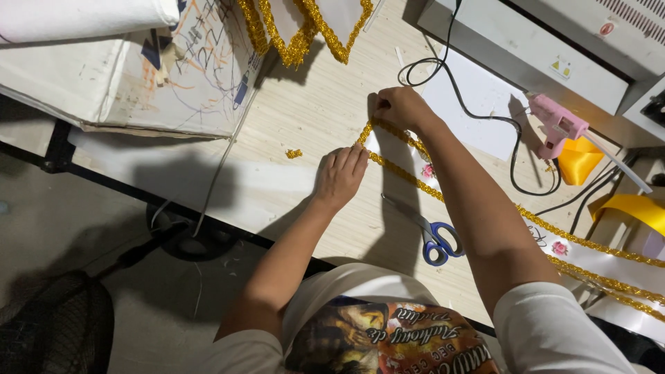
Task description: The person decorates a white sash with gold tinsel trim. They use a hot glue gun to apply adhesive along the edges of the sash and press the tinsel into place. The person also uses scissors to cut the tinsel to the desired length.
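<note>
Gold trim (402, 174) under both hands, near table edge (228, 225).

wooden table (325, 104), scissors (429, 232), pink glue gun (557, 128)

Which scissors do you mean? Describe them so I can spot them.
Start at the wooden table and find the white sash with gold trim crossing it. The scissors lie just below it, between the person's forearms: the only tool with blue handles, unlike the pink glue gun.

- The left hand (339, 176) lies flat on the gold trim (405, 176).
- The right hand (400, 107) pinches the trim's pointed end.
- Blue scissors (433, 239) lie near on the wooden table (312, 111).
</note>
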